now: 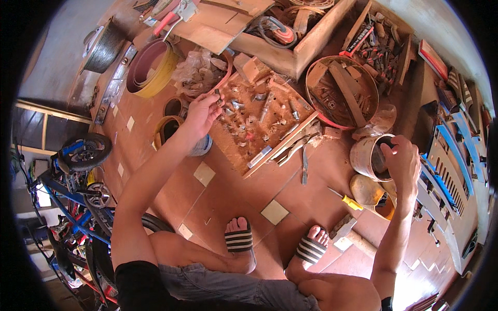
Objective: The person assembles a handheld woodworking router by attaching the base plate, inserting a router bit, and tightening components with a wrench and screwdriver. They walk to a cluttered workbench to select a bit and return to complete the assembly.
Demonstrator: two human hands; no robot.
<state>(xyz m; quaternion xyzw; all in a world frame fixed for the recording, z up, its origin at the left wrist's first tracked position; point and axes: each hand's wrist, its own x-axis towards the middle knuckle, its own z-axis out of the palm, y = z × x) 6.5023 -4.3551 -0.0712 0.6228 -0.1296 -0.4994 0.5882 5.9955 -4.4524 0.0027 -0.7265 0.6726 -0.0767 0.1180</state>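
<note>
My left hand (204, 115) is raised at the left edge of a wooden board (236, 150), pinching a small dark metal piece (218, 97) between thumb and fingers. The board is coated in reddish dust and strewn with small metal parts and screw-like bits. At the right, my right hand (403, 158) bends down over the rim of a pale round tub (361, 158). Its fingertips dip toward the tub's mouth, and what they touch is hidden.
A yellow-handled screwdriver (353, 202) lies on the tiled floor near a round yellowish container (365, 189). Beyond stands a round basin (342, 120) with wood pieces. Blue-edged saws (446, 166) line the right wall. A bicycle (78, 207) is at the left.
</note>
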